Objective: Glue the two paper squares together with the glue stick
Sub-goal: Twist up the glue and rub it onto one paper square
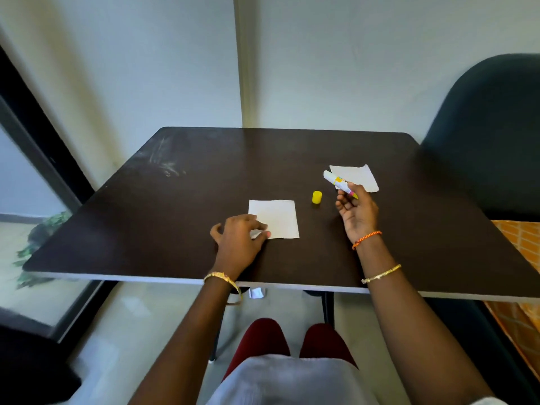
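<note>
One white paper square (277,217) lies flat near the middle of the dark table (181,206). My left hand (238,233) rests on its near left corner, fingertips pressing the paper down. My right hand (358,213) is raised above the table and pinches the lower end of the uncapped glue stick (339,182), whose white tip points up and to the left. The yellow cap (317,197) stands on the table between the two hands. A second white paper square (358,176) lies farther back on the right, partly hidden behind the glue stick and my fingers.
A dark chair (491,135) stands at the table's right side, above an orange patterned cloth (523,244). The wall runs close behind the table's far edge. A window with a dark frame (38,135) is on the left.
</note>
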